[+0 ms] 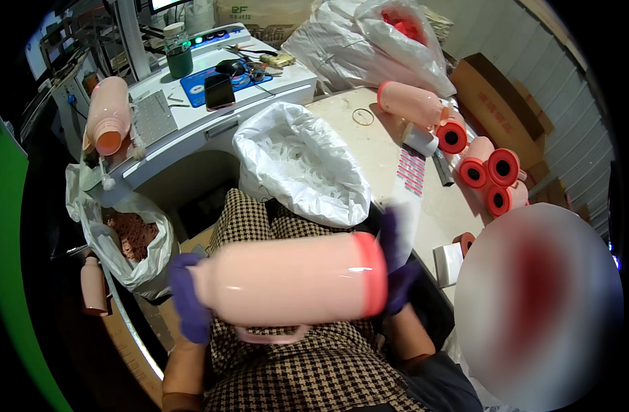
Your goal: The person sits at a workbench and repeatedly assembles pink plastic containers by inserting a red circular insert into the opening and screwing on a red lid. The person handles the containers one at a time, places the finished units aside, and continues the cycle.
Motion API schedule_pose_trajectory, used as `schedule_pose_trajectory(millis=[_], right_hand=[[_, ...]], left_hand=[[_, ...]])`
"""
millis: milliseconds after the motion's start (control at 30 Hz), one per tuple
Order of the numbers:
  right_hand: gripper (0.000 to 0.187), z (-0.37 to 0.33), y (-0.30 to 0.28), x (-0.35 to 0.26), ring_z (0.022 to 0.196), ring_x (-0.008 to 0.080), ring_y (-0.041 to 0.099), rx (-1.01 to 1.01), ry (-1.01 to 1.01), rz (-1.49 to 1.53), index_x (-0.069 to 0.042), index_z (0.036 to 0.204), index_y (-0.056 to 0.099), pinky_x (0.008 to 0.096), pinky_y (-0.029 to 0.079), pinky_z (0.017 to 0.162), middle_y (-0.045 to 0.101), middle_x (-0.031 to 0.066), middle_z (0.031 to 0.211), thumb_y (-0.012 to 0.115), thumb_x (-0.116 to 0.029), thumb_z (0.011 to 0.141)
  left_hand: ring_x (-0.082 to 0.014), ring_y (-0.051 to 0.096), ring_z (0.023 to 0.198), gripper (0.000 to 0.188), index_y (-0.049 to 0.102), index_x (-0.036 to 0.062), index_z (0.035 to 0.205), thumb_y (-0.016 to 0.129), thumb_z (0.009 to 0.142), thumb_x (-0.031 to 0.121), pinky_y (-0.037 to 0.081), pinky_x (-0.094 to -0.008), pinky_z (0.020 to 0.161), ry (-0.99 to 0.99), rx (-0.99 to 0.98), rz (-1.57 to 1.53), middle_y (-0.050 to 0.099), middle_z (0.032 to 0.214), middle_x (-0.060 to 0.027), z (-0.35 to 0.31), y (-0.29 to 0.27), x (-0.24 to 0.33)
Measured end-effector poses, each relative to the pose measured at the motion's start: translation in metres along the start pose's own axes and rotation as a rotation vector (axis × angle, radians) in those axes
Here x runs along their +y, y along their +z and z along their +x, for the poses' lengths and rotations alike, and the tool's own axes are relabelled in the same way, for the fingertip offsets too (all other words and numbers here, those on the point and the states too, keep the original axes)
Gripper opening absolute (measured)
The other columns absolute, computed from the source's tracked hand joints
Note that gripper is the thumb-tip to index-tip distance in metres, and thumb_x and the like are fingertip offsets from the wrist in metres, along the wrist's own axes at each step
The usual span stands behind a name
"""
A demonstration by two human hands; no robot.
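Observation:
A pink thermos jug lies sideways above my lap, its handle facing down toward me. My left hand, in a purple glove, is closed around its narrow neck. At the other end, my purple-gloved right hand supports the base by the red bottom ring. The right fingers are smeared by motion and partly hidden behind the base. Just beyond the jug stands a white sack of translucent plastic pieces. On the bench to the right, several similar pink jugs lie on their sides, some showing red-ringed bases.
To the left are a white bag with brownish contents and another pink jug by a keyboard. A phone lies on the white desk. A cardboard box stands far right. A large blurred pale-and-red shape covers the lower right.

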State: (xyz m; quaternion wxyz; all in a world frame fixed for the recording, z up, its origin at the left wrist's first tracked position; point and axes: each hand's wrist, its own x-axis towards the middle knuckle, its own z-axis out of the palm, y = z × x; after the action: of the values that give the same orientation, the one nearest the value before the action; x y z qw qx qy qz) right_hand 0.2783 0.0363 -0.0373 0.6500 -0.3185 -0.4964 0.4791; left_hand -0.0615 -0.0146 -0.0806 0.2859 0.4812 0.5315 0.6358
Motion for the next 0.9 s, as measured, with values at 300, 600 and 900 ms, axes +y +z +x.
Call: schedule_pose_trajectory(millis=[300, 600, 900], right_hand=[[0.098, 0.016, -0.003, -0.041, 0.154, 0.0304, 0.016, 0.014, 0.098, -0.546, 0.000, 0.159, 0.017, 0.0424, 0.012, 0.124, 0.022, 0.0192, 0.165, 0.027, -0.074, 0.097], [0.110, -0.025, -0.068, -0.031, 0.147, 0.0239, 0.032, -0.100, 0.024, -0.250, 0.001, 0.158, 0.018, 0.0431, 0.024, 0.121, 0.033, 0.0146, 0.159, 0.061, -0.070, 0.086], [0.067, -0.025, -0.093, -0.005, 0.138, 0.0234, 0.046, 0.223, 0.327, 0.308, -0.004, 0.151, 0.039, 0.0414, 0.037, 0.116, 0.049, 0.0104, 0.149, 0.060, -0.041, 0.100]], left_hand=[[-0.0215, 0.058, 0.091, 0.033, 0.058, -0.0024, 0.104, 0.039, 0.104, 0.025, 0.047, -0.0338, 0.086, 0.147, -0.075, 0.189, 0.060, 0.102, -0.0121, 0.003, 0.040, 0.014], [-0.0179, 0.058, 0.093, 0.028, 0.059, -0.0020, 0.109, 0.044, 0.101, 0.020, 0.048, -0.0334, 0.086, 0.089, -0.102, 0.149, 0.060, 0.105, -0.0108, 0.021, 0.065, 0.020], [-0.0259, 0.053, 0.120, 0.073, 0.042, 0.0024, 0.147, 0.073, 0.083, 0.020, 0.044, -0.0379, 0.102, -0.021, -0.293, -0.169, 0.052, 0.133, -0.0139, 0.035, 0.094, 0.059]])
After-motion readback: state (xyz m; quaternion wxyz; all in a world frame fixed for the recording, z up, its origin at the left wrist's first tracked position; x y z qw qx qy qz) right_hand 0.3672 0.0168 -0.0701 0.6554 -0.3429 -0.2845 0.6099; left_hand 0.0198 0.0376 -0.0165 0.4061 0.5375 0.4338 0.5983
